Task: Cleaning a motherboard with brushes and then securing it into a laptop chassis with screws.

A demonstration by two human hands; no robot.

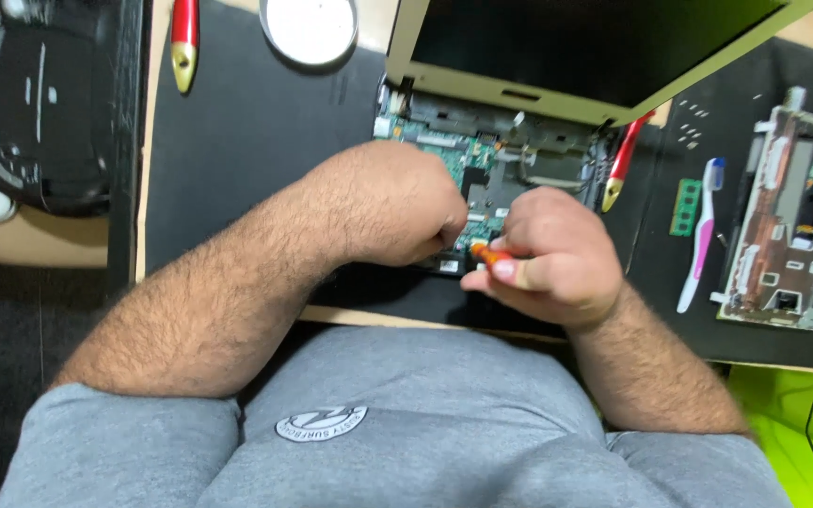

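Fingers [519, 273] closed round orange screwdriver [488, 254]

Centre of the frame: opened laptop base [482, 155] lying on the work mat [247, 141], lid [566, 47] tilted up behind it along the top edge. Left hand [397, 202] and right hand [548, 249] side by side over the near edge of the base, small screwdriver [489, 254] in the right. Just right of the base, a pen-like tool [621, 165]; further right a memory stick [685, 207], then a toothbrush [700, 235], then a metal frame part [788, 226] at the right edge. Upper left: radio player [35, 103] off the mat. Top centre: round dish [310, 28], another pen-like tool [183, 42] to its left.
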